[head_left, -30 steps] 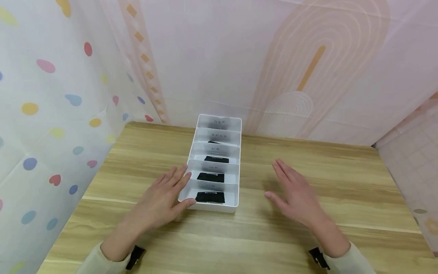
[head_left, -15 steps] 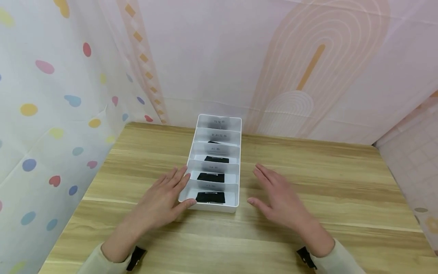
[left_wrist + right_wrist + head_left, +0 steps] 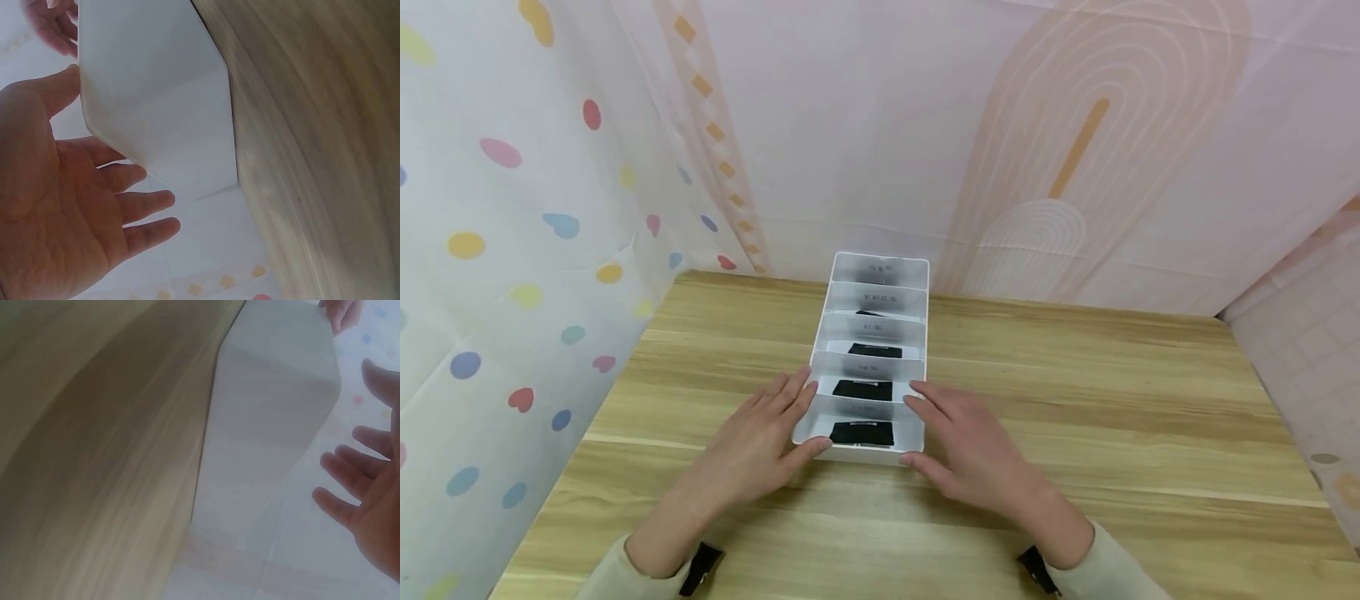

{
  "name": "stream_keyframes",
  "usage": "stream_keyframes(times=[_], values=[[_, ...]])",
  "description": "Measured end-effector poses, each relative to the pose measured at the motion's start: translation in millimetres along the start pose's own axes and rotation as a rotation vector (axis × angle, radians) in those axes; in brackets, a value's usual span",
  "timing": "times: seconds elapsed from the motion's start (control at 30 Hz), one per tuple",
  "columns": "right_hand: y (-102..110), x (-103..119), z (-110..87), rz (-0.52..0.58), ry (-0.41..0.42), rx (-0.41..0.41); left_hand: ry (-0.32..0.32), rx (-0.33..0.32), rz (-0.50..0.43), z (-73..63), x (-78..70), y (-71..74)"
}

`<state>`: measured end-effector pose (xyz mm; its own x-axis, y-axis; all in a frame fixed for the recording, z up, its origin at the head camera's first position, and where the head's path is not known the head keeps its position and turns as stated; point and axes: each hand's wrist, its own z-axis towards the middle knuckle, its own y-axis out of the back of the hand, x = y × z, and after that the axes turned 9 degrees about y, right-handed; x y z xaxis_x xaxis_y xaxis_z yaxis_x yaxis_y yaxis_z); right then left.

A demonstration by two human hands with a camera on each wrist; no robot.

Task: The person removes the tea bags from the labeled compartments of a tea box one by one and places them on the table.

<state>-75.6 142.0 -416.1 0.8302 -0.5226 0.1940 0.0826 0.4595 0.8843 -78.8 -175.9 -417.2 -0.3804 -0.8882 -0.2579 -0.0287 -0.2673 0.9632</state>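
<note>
A white organizer box point(image 3: 865, 456) with several compartments in a row stands lengthwise on the table, a handwritten label on each divider. Flat black packets point(image 3: 862, 433) lie in the nearer compartments; only a sliver shows in the fourth, and the floor of the farthest is hidden. My left hand point(image 3: 748, 454) rests at the box's near left corner, its thumb on the front rim and its fingers stretched along the left side. On the other side, my right hand point(image 3: 973, 450) has its fingertips overlapping the right rim, fingers extended; the right wrist view shows them spread beside the box wall point(image 3: 262, 419).
The wood-grain table point(image 3: 1112, 400) runs back to a pink patterned cloth point(image 3: 865, 125). A white cloth with coloured dots point(image 3: 497, 333) hangs along the left side. Dark clips or straps point(image 3: 702, 568) sit at both sleeve cuffs.
My right hand has moved left across the table, from well clear of the box to its near right corner. The left hand and the box have stayed put.
</note>
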Motion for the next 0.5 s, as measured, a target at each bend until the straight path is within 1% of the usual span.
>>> stream_keyframes(times=[0.27, 0.37, 0.5], values=[[-10, 10, 15.3, -0.026, 0.086, -0.008, 0.004, -0.006, -0.002, 0.1, -1.1, 1.6], [-15, 13, 18.7, -0.028, 0.130, -0.008, 0.001, -0.008, 0.000, -0.2, -1.3, 1.3], [-21, 15, 21.2, -0.057, 0.187, -0.001, -0.005, -0.014, 0.001, -0.7, -1.5, 0.6]])
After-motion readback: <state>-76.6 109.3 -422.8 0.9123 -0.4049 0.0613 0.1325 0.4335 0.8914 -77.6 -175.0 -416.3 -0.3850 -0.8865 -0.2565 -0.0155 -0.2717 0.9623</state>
